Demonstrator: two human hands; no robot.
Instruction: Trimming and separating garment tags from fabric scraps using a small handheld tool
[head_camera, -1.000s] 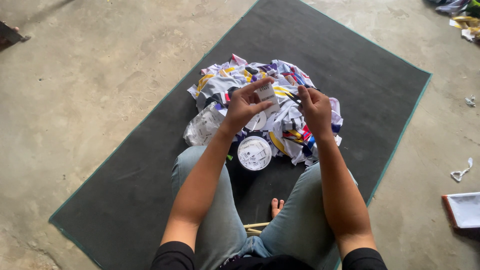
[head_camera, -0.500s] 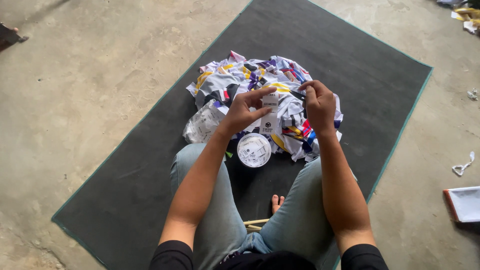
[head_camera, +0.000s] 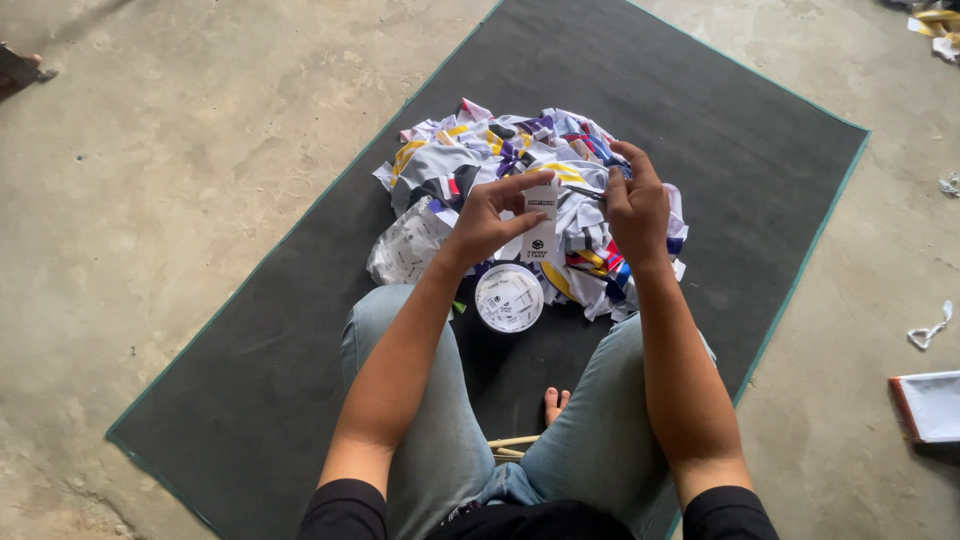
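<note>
My left hand (head_camera: 487, 217) pinches a small white paper tag (head_camera: 539, 223) with dark print, held upright above a heap of multicoloured white fabric pieces (head_camera: 470, 160). My right hand (head_camera: 633, 203) is closed on a thin dark tool (head_camera: 583, 191) whose tip points at the top of the tag. Just below the hands a round white container (head_camera: 508, 297) rests on the dark mat (head_camera: 300, 330). A clear plastic bag (head_camera: 407, 245) lies at the left of the heap. I sit cross-legged in jeans, one bare foot (head_camera: 553, 403) showing.
The dark green-edged mat lies on a bare concrete floor (head_camera: 150, 180). A white flat box with a red edge (head_camera: 925, 405) sits at the right, a scrap of white paper (head_camera: 930, 328) above it. More scraps lie at the top right corner.
Both hands have stayed over the heap. The left hand has turned the tag upright and the right hand has brought the thin tool to the tag's top.
</note>
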